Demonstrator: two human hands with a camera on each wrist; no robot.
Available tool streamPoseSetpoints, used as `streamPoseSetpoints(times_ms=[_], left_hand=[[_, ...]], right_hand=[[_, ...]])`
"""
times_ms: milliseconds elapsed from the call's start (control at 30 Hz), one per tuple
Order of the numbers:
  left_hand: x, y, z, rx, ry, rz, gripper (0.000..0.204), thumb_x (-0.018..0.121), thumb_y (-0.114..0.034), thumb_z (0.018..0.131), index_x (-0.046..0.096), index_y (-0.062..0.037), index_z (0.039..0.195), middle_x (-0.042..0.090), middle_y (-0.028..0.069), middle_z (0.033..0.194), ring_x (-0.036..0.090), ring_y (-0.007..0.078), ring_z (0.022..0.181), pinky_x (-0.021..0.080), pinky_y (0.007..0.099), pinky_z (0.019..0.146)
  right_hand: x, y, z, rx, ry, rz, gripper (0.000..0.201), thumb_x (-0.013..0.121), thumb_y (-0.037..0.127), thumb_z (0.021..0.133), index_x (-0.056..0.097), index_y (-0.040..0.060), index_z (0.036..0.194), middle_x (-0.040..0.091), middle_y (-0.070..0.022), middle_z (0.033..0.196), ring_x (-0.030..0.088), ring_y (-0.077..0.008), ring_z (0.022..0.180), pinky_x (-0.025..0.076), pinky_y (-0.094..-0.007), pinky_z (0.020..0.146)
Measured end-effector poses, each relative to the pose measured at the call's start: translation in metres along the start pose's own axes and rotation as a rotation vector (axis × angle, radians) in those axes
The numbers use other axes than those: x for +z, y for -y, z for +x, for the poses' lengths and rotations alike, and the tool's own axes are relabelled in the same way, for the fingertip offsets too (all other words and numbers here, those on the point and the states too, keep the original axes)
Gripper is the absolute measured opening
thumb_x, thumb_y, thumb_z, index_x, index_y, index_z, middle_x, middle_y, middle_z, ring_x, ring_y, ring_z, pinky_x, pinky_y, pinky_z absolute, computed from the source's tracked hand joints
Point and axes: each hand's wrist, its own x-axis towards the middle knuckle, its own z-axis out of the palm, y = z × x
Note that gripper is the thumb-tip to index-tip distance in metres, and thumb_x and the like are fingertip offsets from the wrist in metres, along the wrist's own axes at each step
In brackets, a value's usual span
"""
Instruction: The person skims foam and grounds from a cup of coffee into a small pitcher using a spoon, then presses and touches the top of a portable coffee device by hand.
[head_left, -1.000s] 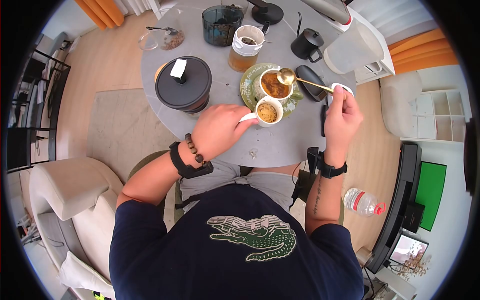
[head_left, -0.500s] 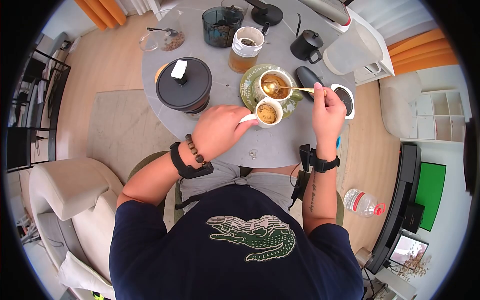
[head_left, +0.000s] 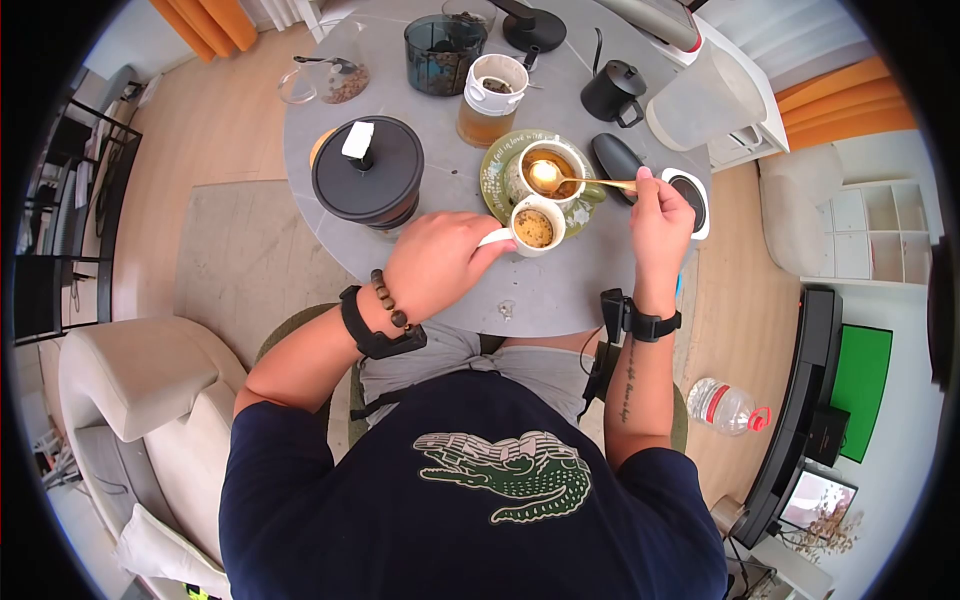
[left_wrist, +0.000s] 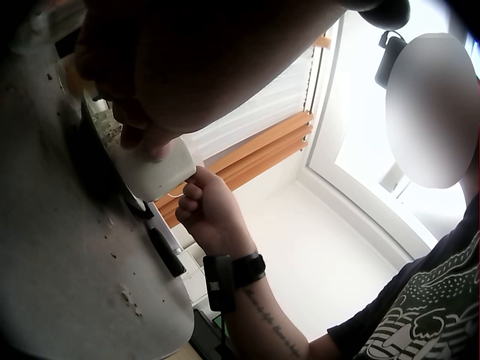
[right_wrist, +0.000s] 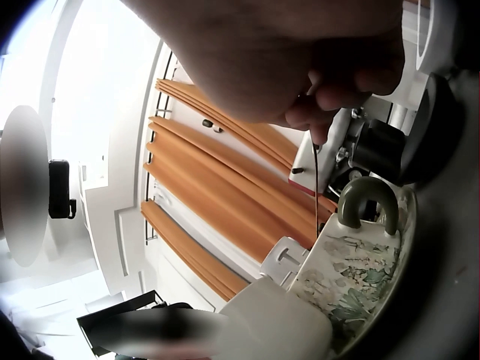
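My left hand (head_left: 440,255) pinches the handle of a small white cup (head_left: 549,247), which holds coffee with tan foam. Close behind it, a larger patterned cup (right_wrist: 345,274) with a green handle stands on a green saucer (head_left: 493,178) with white lettering. My right hand (head_left: 662,222) pinches the end of a gold spoon (head_left: 606,184) between thumb and fingers. The spoon's shiny bowl is inside the larger cup, over brown coffee. In the left wrist view, the small cup overlaps the saucer's edge, and my left fingers are in shadow.
Left of the cups is a black lidded canister (head_left: 375,185). A glass of amber liquid (head_left: 487,122) stands behind them, near a dark transparent container (head_left: 440,65). A black kettle (head_left: 612,92), a dark rounded object (head_left: 618,160) and a white-edged scale (head_left: 690,205) are at the right.
My right hand has moved left, bringing the spoon's bowl from above the larger cup's right rim down into it. The left hand and small cup have stayed put.
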Motion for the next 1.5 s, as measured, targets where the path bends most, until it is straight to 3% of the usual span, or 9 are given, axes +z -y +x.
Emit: streamPoseSetpoints(times_ms=[567,667,833,933,1067,1133,1167,1367,1500], left_hand=[[-0.001,-0.001,0.000,-0.011,0.014,-0.003,0.027,0.077,-0.033,0.105,0.081,-0.0071,0.100,0.075,0.0150,0.087,0.073,0.0393,0.079,0.056,0.0499,0.070],[0.000,-0.001,0.000,-0.003,0.011,-0.007,0.027,0.076,-0.033,0.105,0.081,-0.0070,0.100,0.075,0.0152,0.086,0.072,0.0395,0.079,0.056,0.0499,0.070],[0.002,0.001,-0.001,0.015,-0.012,-0.007,0.027,0.077,-0.033,0.105,0.081,-0.0073,0.101,0.075,0.0146,0.086,0.072,0.0390,0.077,0.056,0.0495,0.069],[0.001,0.000,0.000,-0.004,0.009,0.002,0.026,0.077,-0.033,0.105,0.082,-0.0076,0.101,0.075,0.0142,0.086,0.072,0.0387,0.078,0.056,0.0495,0.069],[0.000,-0.001,0.000,0.004,-0.005,-0.004,0.026,0.077,-0.033,0.105,0.082,-0.0078,0.101,0.075,0.0140,0.086,0.072,0.0385,0.078,0.056,0.0493,0.069],[0.000,-0.001,-0.001,0.003,0.001,-0.001,0.026,0.076,-0.034,0.105,0.082,-0.0081,0.101,0.075,0.0138,0.087,0.073,0.0382,0.078,0.056,0.0491,0.069],[0.000,-0.001,-0.001,0.004,-0.001,-0.001,0.026,0.076,-0.034,0.105,0.082,-0.0081,0.101,0.075,0.0138,0.087,0.073,0.0382,0.078,0.056,0.0491,0.069],[0.000,0.000,-0.001,0.014,-0.004,-0.008,0.027,0.076,-0.034,0.106,0.081,-0.0082,0.101,0.075,0.0135,0.086,0.073,0.0379,0.078,0.056,0.0488,0.069],[0.000,0.000,-0.001,0.011,-0.008,-0.009,0.027,0.076,-0.034,0.106,0.081,-0.0080,0.100,0.075,0.0135,0.085,0.072,0.0379,0.078,0.056,0.0487,0.069]], right_hand=[[-0.028,0.044,-0.029,-0.028,0.005,0.042,0.040,0.075,0.029,0.113,0.074,0.0024,0.084,0.047,0.0089,0.062,0.038,-0.0017,0.055,0.027,-0.0256,0.051],[-0.032,0.045,-0.041,-0.122,0.023,-0.047,0.036,0.075,0.026,0.113,0.075,0.0018,0.086,0.050,0.0080,0.062,0.042,-0.0022,0.056,0.030,-0.0245,0.053],[-0.034,0.053,-0.058,-0.500,-0.024,-0.324,0.020,0.078,0.013,0.109,0.079,-0.0014,0.095,0.059,0.0022,0.066,0.052,-0.0035,0.061,0.041,-0.0243,0.057],[-0.035,0.059,-0.061,-0.573,-0.042,-0.340,0.018,0.079,0.011,0.107,0.079,-0.0020,0.095,0.059,0.0009,0.066,0.052,-0.0035,0.061,0.043,-0.0247,0.058],[-0.035,0.055,-0.056,-0.492,-0.038,-0.292,0.021,0.077,0.013,0.109,0.079,-0.0023,0.095,0.060,0.0018,0.066,0.052,-0.0031,0.061,0.042,-0.0243,0.057],[-0.034,0.053,-0.045,-0.234,-0.068,-0.047,0.025,0.075,0.016,0.112,0.080,-0.0023,0.096,0.061,0.0031,0.067,0.052,-0.0023,0.061,0.040,-0.0242,0.057],[-0.031,0.051,-0.039,-0.220,-0.102,-0.030,0.028,0.073,0.019,0.114,0.080,-0.0021,0.096,0.061,0.0038,0.068,0.051,-0.0017,0.062,0.039,-0.0243,0.056],[-0.012,0.027,-0.022,-0.442,-0.184,-0.254,0.024,0.078,0.020,0.110,0.081,-0.0021,0.100,0.060,0.0027,0.065,0.050,-0.0037,0.060,0.039,-0.0253,0.055],[-0.003,0.026,-0.021,-0.470,-0.147,-0.322,0.021,0.080,0.019,0.108,0.082,-0.0014,0.102,0.059,0.0002,0.063,0.049,-0.0057,0.059,0.040,-0.0264,0.055]])
